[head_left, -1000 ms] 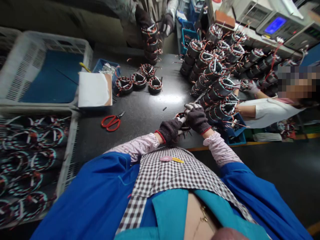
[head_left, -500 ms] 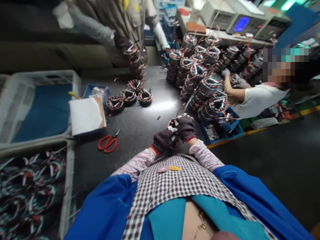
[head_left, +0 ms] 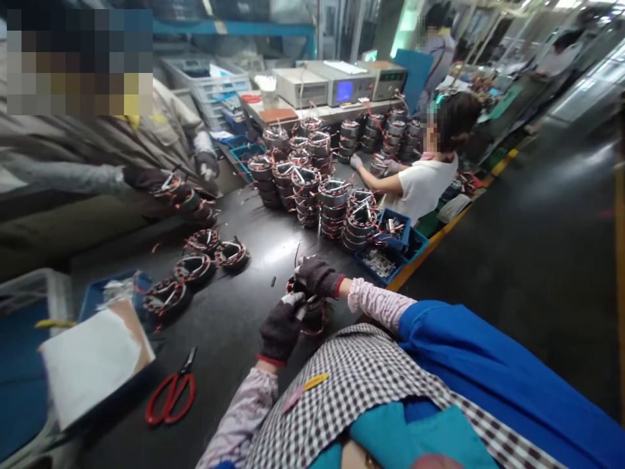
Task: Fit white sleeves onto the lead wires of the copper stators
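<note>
A motor stator [head_left: 313, 318] with copper windings rests on the dark table close to my apron, partly hidden by both hands. My left hand [head_left: 280, 327], in a dark glove with pale fingertips, is closed on its near left rim. Across the stator's top, the gloved fingers of my right hand [head_left: 318, 276] are bent together at its wires. A thin lead rises beside those fingers; exactly what they pinch is hidden. A small black piece [head_left: 273, 281] lies on the table left of the hands. Red-handled scissors [head_left: 170, 397] lie further left.
Several loose stators [head_left: 194, 267] sit at left, near a white box [head_left: 97, 365]. Stacked stators [head_left: 306, 195] stand ahead, with blue bins [head_left: 383, 260] of small parts beside them. One co-worker holds a stator stack [head_left: 188, 198]; another person [head_left: 415, 182] works at right.
The view has swung right, so the table's things appear further left. Both hands stay at the stator, now with more of it showing. The co-worker at left still holds the stack.
</note>
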The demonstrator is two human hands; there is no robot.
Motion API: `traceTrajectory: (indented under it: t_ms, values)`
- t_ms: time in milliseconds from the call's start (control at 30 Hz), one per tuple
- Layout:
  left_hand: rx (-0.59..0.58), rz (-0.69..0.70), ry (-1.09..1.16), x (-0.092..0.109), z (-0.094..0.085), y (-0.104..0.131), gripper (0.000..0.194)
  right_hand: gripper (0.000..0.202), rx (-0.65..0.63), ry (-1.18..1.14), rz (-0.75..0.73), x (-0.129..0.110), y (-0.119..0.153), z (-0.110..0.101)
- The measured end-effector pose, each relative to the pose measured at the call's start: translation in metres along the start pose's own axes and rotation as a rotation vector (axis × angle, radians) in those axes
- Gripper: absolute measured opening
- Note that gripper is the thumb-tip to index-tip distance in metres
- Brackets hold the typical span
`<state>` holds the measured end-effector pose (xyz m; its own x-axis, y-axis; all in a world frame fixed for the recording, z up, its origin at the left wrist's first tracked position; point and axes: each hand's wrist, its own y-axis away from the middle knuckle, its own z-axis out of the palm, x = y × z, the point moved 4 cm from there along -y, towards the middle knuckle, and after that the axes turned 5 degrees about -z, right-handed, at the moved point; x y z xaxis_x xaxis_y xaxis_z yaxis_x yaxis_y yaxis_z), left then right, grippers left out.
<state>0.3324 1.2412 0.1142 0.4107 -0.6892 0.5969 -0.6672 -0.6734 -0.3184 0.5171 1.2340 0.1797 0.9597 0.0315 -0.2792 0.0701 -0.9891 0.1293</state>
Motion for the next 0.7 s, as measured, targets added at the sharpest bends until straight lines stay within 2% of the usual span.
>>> traceTrajectory:
  t_ms: [67, 167, 233, 333, 367, 433, 500, 567, 633, 700]
  values:
    - [0.002, 0.026, 0.02, -0.004, -0.003, -0.001, 0.031, 0.023, -0.024, -0.087, -0.101, 0.01, 0.0, -0.001]
    - [-0.054, 0.008, 0.05, -0.009, -0.009, -0.004, 0.034, 0.012, -0.076, -0.465, -0.257, 0.021, 0.008, -0.005]
    - [-0.134, -0.05, 0.039, -0.011, -0.013, -0.009, 0.034, 0.013, 0.011, -0.768, -0.175, 0.032, 0.014, -0.009]
    - [-0.292, -0.101, -0.043, -0.007, -0.019, -0.021, 0.031, 0.012, 0.219, -1.043, 0.044, 0.041, 0.021, -0.002]
    - [-0.349, -0.104, -0.106, -0.002, -0.022, -0.027, 0.031, 0.01, 0.23, -1.11, 0.055, 0.039, 0.021, 0.004]
    - [-0.458, -0.113, -0.283, 0.009, -0.027, -0.037, 0.031, 0.005, 0.161, -1.228, 0.026, 0.03, 0.019, 0.021]
    - [-0.568, -0.109, -0.451, 0.024, -0.03, -0.044, 0.035, 0.005, 0.127, -1.269, 0.045, 0.024, 0.016, 0.035]
    - [-0.666, -0.102, -0.553, 0.039, -0.031, -0.049, 0.04, 0.01, 0.145, -1.222, 0.112, 0.024, 0.013, 0.043]
    - [-0.72, -0.136, -0.562, 0.051, -0.03, -0.052, 0.042, 0.017, 0.127, -1.18, 0.172, 0.026, 0.013, 0.047]
    - [-0.72, -0.261, -0.474, 0.055, -0.03, -0.054, 0.042, 0.025, 0.085, -1.14, 0.21, 0.025, 0.013, 0.047]
